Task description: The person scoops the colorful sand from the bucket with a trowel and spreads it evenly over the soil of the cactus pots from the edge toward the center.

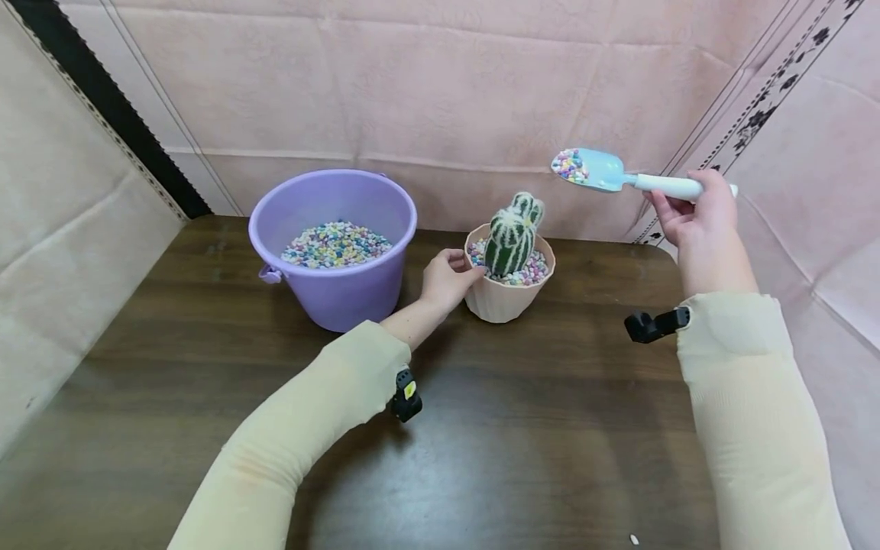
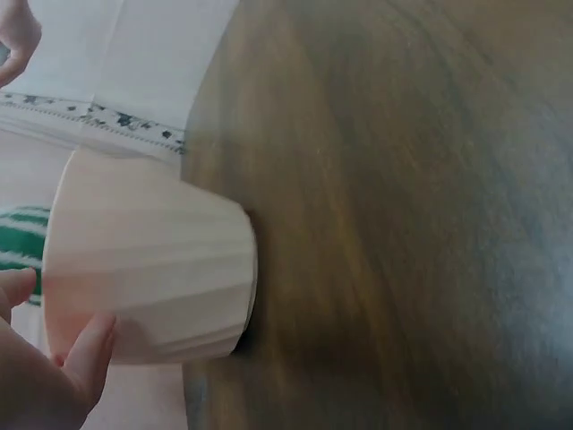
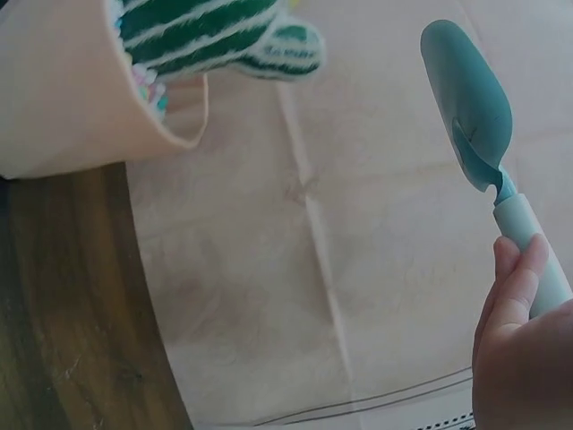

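Observation:
A pale ribbed flower pot (image 1: 500,302) stands upright on the table, holding a green, white-striped cactus (image 1: 510,243) among pastel pebbles (image 1: 532,271). My left hand (image 1: 448,284) pinches the pot's rim from the left; in the left wrist view the thumb (image 2: 92,354) lies against the outer wall. Up to the right, my right hand (image 1: 701,221) grips a light blue garden trowel (image 1: 601,169) by its white handle. Colourful pebbles lie in the trowel's tip, above and right of the cactus. The right wrist view shows the trowel's underside (image 3: 470,94).
A purple bucket (image 1: 337,294) with multicoloured pebbles (image 1: 335,244) inside stands left of the pot. One small white pebble (image 1: 634,539) lies near the front of the dark wooden table (image 1: 495,428). Pink cloth (image 1: 440,84) hangs behind the table.

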Available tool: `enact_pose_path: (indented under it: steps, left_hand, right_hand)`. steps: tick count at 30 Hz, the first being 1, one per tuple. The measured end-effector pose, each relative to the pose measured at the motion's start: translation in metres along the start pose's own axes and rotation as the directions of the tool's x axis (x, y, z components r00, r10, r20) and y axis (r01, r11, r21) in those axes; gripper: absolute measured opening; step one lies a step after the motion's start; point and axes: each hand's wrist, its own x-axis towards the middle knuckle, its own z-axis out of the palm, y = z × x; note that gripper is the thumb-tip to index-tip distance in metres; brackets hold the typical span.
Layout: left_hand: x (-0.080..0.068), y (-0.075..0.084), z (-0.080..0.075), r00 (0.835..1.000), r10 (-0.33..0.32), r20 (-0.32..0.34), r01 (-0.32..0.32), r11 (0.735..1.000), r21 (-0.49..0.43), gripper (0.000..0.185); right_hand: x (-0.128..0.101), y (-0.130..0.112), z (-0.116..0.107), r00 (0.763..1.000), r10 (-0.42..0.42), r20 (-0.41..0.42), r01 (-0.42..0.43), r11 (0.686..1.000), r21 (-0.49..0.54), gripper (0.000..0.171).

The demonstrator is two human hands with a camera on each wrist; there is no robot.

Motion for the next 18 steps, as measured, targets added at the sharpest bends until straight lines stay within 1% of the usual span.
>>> enact_pose_path:
  steps: [2,5,11,14,18]
  left_hand:
    - [0.0,0.0,0.003,1.0,0.013,-0.024,-0.012,1.0,0.028,0.049]
    - [0.001,0.001,0.005,0.999,0.003,-0.042,-0.002,1.0,0.026,0.049]
    - [0.004,0.005,0.002,0.999,-0.041,-0.032,0.04,0.999,-0.027,0.051]
    - [0.008,0.004,-0.001,0.999,-0.044,-0.03,0.042,0.997,-0.059,0.045]
    - [0.014,0.002,-0.004,0.998,-0.033,-0.048,0.028,0.995,-0.096,0.033]
  right_hand:
    - [0.002,-0.001,-0.004,1.0,0.003,0.002,-0.003,1.0,0.016,0.021]
    - [0.006,-0.003,-0.01,1.0,0.012,0.006,-0.012,0.999,0.039,0.021]
    - [0.012,-0.009,-0.02,1.0,0.025,0.017,-0.026,0.999,0.038,0.019]
    - [0.015,-0.011,-0.024,0.999,0.039,0.021,-0.04,0.999,0.031,0.021]
    - [0.018,-0.011,-0.03,0.999,0.046,0.016,-0.047,0.999,0.011,0.023]
